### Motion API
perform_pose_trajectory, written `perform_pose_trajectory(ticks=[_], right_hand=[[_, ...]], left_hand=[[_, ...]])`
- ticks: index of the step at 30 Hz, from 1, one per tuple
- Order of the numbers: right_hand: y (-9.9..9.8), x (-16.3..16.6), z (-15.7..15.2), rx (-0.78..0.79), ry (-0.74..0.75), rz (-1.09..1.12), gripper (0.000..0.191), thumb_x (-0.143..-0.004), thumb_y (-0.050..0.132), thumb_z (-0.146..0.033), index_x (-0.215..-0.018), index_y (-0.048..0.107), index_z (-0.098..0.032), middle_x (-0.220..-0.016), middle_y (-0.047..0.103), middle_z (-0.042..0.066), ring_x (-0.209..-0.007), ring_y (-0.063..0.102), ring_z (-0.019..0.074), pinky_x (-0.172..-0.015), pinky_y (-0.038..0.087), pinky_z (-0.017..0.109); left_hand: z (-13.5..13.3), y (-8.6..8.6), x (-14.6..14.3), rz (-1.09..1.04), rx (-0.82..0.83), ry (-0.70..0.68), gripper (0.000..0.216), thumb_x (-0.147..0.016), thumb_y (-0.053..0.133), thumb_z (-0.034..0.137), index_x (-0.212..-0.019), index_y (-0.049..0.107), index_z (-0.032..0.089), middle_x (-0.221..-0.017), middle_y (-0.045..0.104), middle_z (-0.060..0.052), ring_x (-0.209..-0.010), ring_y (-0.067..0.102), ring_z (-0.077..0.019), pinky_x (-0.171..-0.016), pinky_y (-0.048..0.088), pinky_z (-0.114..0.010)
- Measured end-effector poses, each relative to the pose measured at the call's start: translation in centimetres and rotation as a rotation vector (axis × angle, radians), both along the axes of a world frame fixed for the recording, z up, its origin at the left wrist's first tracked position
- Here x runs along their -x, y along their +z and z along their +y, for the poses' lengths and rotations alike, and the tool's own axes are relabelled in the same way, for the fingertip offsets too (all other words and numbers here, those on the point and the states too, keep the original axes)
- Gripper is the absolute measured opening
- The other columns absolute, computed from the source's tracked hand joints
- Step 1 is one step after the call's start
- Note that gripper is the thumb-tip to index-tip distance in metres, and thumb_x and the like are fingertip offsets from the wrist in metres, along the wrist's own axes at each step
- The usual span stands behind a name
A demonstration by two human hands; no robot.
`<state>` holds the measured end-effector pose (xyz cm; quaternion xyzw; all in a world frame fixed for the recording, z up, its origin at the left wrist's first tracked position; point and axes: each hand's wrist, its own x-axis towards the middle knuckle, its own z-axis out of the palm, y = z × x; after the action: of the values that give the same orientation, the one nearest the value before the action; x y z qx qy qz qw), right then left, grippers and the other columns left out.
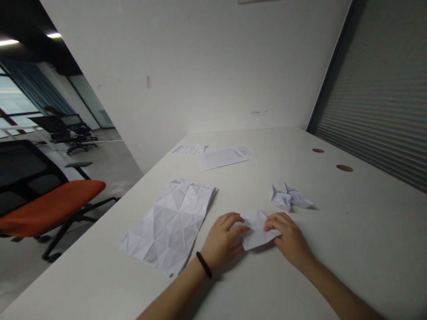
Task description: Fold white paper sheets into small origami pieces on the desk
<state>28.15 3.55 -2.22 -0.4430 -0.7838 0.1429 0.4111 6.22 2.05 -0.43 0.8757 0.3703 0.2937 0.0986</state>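
Fingers (239, 223) of left hand (223, 241) and right hand (288, 240): bent, pinching opposite edges of small folded paper (256, 234), which lies flat on tabletop (353, 253) between them. Left: creased sheets (173, 222). Beyond, right: folded figure (290, 198). Far: printed pages (223, 158).

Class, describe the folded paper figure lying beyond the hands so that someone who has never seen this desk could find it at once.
On the long white desk, find the left hand and right hand holding a small paper. Just beyond the right hand lies the folded figure. Unlike the flat creased sheets at left and printed pages farther back, it has pointed flaps sticking out.
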Motion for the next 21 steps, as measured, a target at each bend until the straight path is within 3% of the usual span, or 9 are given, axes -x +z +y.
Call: perform_pose_trajectory(ticks=[3,8,11,13,16,18,20,21], right_hand=[[-0.3,0.0,-0.1,0.137,0.038,-0.139,0.039,-0.053,0.042,0.003,-0.077,0.062,-0.021,-0.085,0.060,0.004,-0.088,0.053,0.0206,-0.079,0.044,0.035],[0.1,-0.2,-0.8,0.171,0.061,-0.182,0.035,-0.062,0.052,-0.005,-0.091,0.063,-0.023,-0.110,0.054,0.007,-0.106,0.047,0.0232,-0.094,0.037,0.040],[0.5,-0.2,-1.0,0.201,0.101,-0.162,0.019,-0.067,0.063,-0.019,-0.085,0.065,-0.024,-0.110,0.055,0.007,-0.105,0.048,0.0257,-0.092,0.038,0.041],[0.7,-0.2,-0.9,0.222,0.136,-0.136,0.011,-0.071,0.064,-0.029,-0.081,0.067,-0.025,-0.105,0.058,0.007,-0.101,0.050,0.0258,-0.089,0.039,0.041],[0.6,-0.1,-0.6,0.226,0.176,-0.107,0.015,-0.080,0.055,-0.033,-0.080,0.068,-0.025,-0.095,0.061,0.006,-0.094,0.052,0.0234,-0.085,0.041,0.039],[0.5,0.0,-0.4,0.217,0.167,-0.089,0.018,-0.083,0.051,-0.032,-0.079,0.067,-0.024,-0.090,0.062,0.006,-0.091,0.053,0.0225,-0.082,0.042,0.038],[0.2,0.1,-0.3,0.224,0.145,-0.073,0.019,-0.084,0.050,-0.030,-0.077,0.066,-0.023,-0.086,0.063,0.006,-0.087,0.054,0.0218,-0.079,0.043,0.036],[0.1,0.1,-0.3,0.236,0.134,-0.068,0.018,-0.084,0.050,-0.030,-0.078,0.066,-0.023,-0.084,0.063,0.005,-0.085,0.055,0.0214,-0.078,0.044,0.036]], left_hand=[[0.0,-0.3,-0.3,0.135,0.080,-0.029,0.026,-0.074,0.060,0.017,-0.099,0.060,0.022,-0.100,0.059,-0.004,-0.094,0.052,-0.0201,-0.083,0.040,-0.034],[-0.3,0.1,-0.5,0.199,0.105,0.007,0.024,-0.079,0.058,0.025,-0.102,0.058,0.020,-0.093,0.060,-0.005,-0.084,0.054,-0.0190,-0.074,0.041,-0.031],[-0.4,0.4,-0.5,0.221,0.071,-0.001,0.014,-0.084,0.052,0.028,-0.092,0.059,0.018,-0.084,0.061,-0.004,-0.077,0.055,-0.0180,-0.073,0.038,-0.032],[-0.5,0.4,-0.6,0.226,0.062,-0.003,0.021,-0.088,0.046,0.030,-0.077,0.058,0.017,-0.075,0.059,-0.003,-0.072,0.054,-0.0169,-0.071,0.037,-0.031],[-0.5,0.2,-0.8,0.161,0.112,-0.005,0.031,-0.091,0.040,0.026,-0.065,0.054,0.016,-0.067,0.055,-0.001,-0.065,0.052,-0.0147,-0.064,0.038,-0.027],[-0.6,0.1,-0.9,0.074,0.172,0.015,0.024,-0.089,0.042,0.024,-0.070,0.055,0.016,-0.068,0.054,-0.001,-0.065,0.051,-0.0140,-0.061,0.039,-0.024],[-0.6,-0.1,-0.9,-0.026,0.215,0.057,0.009,-0.086,0.048,0.021,-0.086,0.056,0.016,-0.077,0.055,-0.002,-0.069,0.052,-0.0143,-0.063,0.041,-0.023],[-0.6,-0.3,-0.9,-0.073,0.227,0.080,0.013,-0.084,0.050,0.019,-0.096,0.054,0.017,-0.083,0.056,-0.003,-0.072,0.053,-0.0145,-0.065,0.042,-0.023]])
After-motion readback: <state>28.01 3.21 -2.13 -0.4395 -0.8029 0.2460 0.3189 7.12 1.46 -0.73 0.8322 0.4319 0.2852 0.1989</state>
